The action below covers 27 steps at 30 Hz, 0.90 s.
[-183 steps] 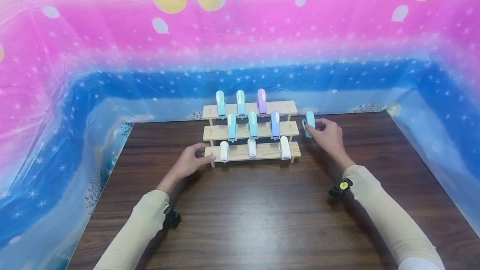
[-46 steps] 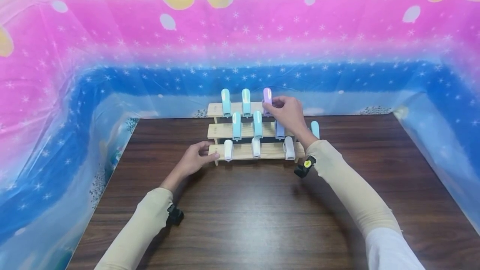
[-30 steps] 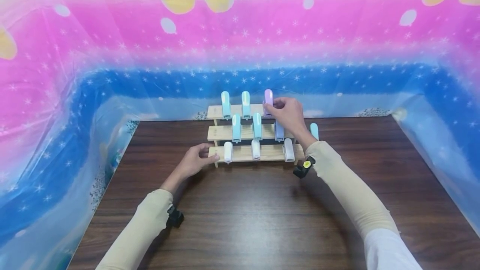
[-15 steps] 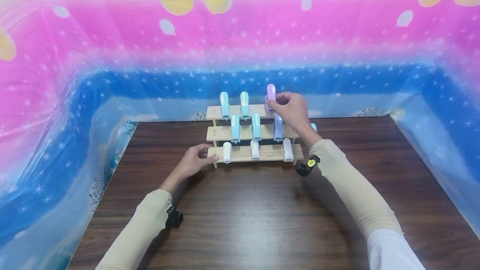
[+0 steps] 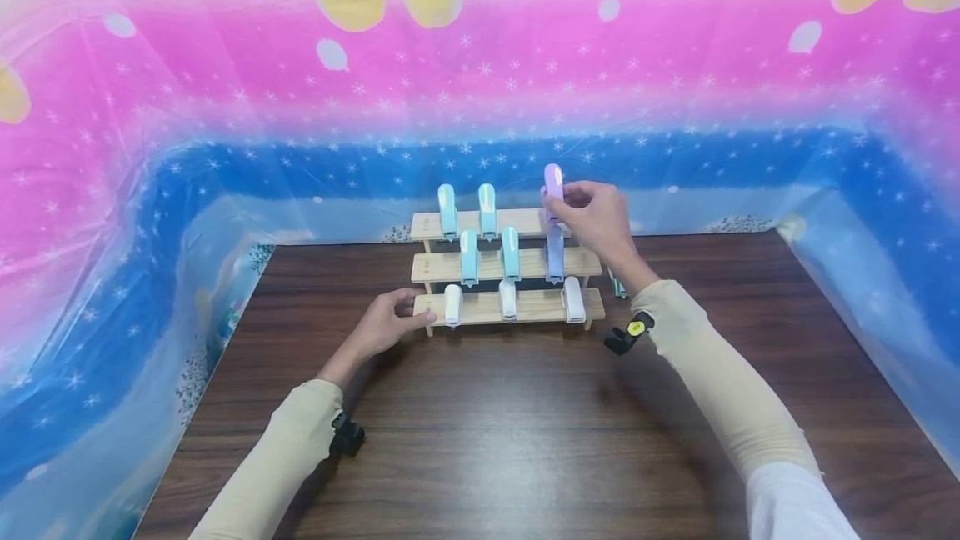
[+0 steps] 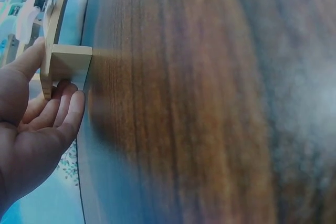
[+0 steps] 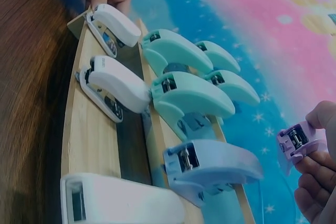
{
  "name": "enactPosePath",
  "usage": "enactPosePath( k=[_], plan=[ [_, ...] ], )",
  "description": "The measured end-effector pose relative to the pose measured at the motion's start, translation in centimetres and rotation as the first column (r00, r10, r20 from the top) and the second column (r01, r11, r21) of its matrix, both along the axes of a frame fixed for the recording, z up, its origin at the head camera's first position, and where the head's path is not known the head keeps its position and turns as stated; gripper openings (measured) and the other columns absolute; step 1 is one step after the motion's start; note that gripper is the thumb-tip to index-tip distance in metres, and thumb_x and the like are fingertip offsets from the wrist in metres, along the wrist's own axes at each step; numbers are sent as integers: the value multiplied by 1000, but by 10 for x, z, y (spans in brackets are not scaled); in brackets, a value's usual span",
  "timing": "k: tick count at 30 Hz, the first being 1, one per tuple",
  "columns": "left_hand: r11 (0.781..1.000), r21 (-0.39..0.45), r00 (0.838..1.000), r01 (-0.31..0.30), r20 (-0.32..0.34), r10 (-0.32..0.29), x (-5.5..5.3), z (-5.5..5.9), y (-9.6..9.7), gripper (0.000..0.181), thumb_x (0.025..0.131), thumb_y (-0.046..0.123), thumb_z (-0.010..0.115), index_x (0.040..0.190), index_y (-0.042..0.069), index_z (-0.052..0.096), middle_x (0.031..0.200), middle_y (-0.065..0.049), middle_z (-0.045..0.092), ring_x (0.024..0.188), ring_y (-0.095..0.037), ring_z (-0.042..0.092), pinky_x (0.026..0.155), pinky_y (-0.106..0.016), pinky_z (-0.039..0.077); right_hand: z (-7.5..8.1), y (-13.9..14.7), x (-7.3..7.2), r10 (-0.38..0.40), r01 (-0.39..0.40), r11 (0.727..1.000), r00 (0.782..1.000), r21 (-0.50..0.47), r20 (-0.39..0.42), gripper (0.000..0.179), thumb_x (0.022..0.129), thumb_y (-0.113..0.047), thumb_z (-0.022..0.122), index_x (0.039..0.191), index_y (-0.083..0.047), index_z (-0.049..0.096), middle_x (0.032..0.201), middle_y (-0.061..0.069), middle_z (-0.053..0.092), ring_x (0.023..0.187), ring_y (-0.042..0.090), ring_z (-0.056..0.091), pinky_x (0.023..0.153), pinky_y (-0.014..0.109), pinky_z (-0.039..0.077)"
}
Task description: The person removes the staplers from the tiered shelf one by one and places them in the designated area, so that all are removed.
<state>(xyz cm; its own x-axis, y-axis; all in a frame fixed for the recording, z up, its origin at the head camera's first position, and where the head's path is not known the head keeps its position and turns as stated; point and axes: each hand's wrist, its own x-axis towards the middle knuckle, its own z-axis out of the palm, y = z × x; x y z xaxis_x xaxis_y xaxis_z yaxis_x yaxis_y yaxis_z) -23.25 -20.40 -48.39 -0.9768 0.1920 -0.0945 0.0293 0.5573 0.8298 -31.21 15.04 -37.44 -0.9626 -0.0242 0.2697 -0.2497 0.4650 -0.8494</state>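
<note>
A three-step wooden stand (image 5: 536, 307) bears small staplers. My left hand (image 5: 382, 322) grips the left end of its lowest step; in the left wrist view the thumb is on the plank and the fingers (image 6: 73, 111) curl beneath. My right hand (image 5: 600, 219) pinches a purple stapler (image 5: 553, 183) between thumb and fingers, and holds it above the right part of the top step. Two mint staplers (image 5: 487, 211) stand on that step. The middle step has two more mint staplers (image 5: 511, 252) and a periwinkle stapler (image 7: 215, 163). Three white staplers (image 5: 573, 298) sit on the lowest step.
Another mint stapler (image 5: 617, 283) lies on the dark wood table (image 5: 495, 415) right of the stand, mostly hidden behind my right wrist. A pink and blue patterned cloth (image 5: 480, 90) hangs behind and along both sides.
Earlier my right hand held the mint stapler right of the stand, then moved to the purple stapler. The purple stapler has since risen and shifted right off its place. My left hand stays put.
</note>
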Motion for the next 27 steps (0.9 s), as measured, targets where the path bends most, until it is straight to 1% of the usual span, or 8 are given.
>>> enactPosePath(
  k=[8,12,18,23,27],
  plan=[
    [1000,-2,1000,7,-4,-7,-1,-1,-1,66,96,32,75,145,-5,51,131,-23,64,123,-38,62,99,-49,55,-1,17,2,-43,45,997,998,56,-38,47,90,-44,78,117,-6,75,101,8,75,89,20,70,75,31,59],
    [1000,-3,1000,8,-4,-8,-1,0,-1,66,96,32,75,145,-6,50,131,-24,65,123,-38,62,98,-50,55,-1,28,2,-69,71,994,997,83,-30,48,90,-44,77,118,-5,74,102,10,75,90,22,70,73,30,57],
    [1000,-7,1000,8,-5,-8,-1,0,-1,65,96,31,74,145,-6,51,131,-23,65,123,-38,62,99,-49,55,-4,45,4,-101,104,990,994,96,-32,48,91,-44,76,119,-5,74,104,11,75,91,23,70,67,26,56],
    [1000,-8,1000,4,6,-4,-2,0,-1,65,96,31,74,145,-5,50,131,-23,65,123,-37,62,99,-49,55,-7,61,7,-120,122,986,992,110,-26,49,91,-44,75,121,-6,73,104,9,74,90,21,68,68,26,57],
    [1000,-3,1000,2,14,-2,-1,-1,-2,66,96,32,74,145,-5,50,132,-23,64,123,-37,62,99,-49,55,-9,75,12,-136,139,983,990,123,-33,47,93,-41,74,123,-5,72,106,12,74,91,23,68,69,25,57]
  ],
)
